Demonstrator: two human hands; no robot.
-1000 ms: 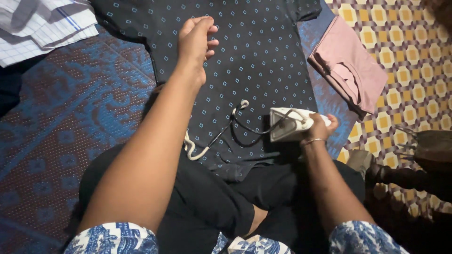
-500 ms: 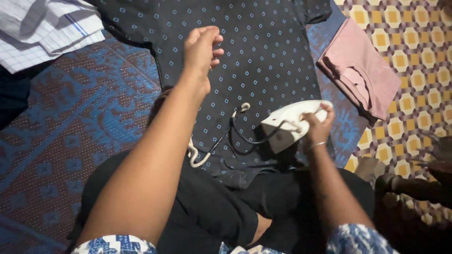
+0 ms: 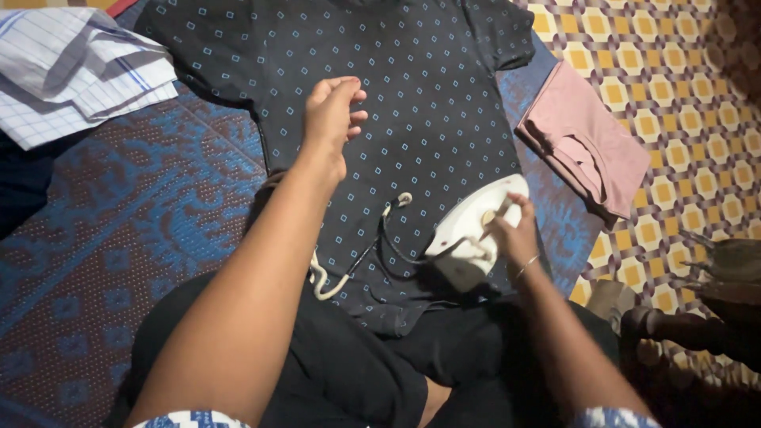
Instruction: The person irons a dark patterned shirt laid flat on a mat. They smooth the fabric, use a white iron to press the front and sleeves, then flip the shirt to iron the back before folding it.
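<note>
Lying flat on a blue-patterned mat [image 3: 135, 214], the dark shirt [image 3: 428, 95] is spread w/ its hem toward the person; navy/black fabric covered in small pale-blue square outlines, short sleeves out to both sides at the top of view. It fills the centre of the frame, hem edge touching the person's dark-trousered lap.

White iron [image 3: 476, 226] sits on the shirt's lower right area, tip pointing up-right, body tilted a bit. Right hand [image 3: 511, 238] is curled around the iron's handle, fingers closed tight on it, thin bangle at the wrist. A dark cord [image 3: 396, 242] loops off the iron's rear across the fabric, joining a white, thicker cord section [image 3: 321, 277] near the hem.

Left hand [image 3: 329, 115] is over the shirt's left-centre, arm stretched fwd. Fingers are together & lightly bent, thumb side up, holding nothing; can't tell whether the fingertips press the cloth or hover just above it.

Near the shirt: folded pink garment [image 3: 583, 139] just to the right, partly on the mat & partly on the yellow-and-white geometric floor covering [image 3: 674, 87]. Folded white checked cloth [image 3: 71, 71] lies top left, just beside the shirt's left sleeve.
</note>
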